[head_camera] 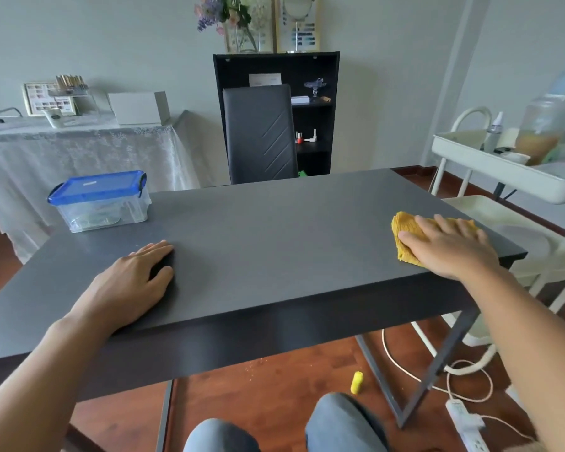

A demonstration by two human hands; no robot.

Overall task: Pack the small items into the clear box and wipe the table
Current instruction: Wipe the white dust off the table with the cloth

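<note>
Lidded clear box [101, 202] far-left on table [274, 230]; yellow cloth [408, 233] right.

The walls are pale grey, the floor [274, 380] red-brown wood. A black shelf [320, 79] stands behind a dark chair [258, 135]; a white cart [503, 171] is at the right.

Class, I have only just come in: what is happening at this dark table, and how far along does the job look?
A seated person is wiping the dark table. The right hand presses a yellow cloth flat near the table's right edge. The left hand rests open on the tabletop. The clear box stands at the far left corner with its blue lid on, so the packing appears done.
</note>
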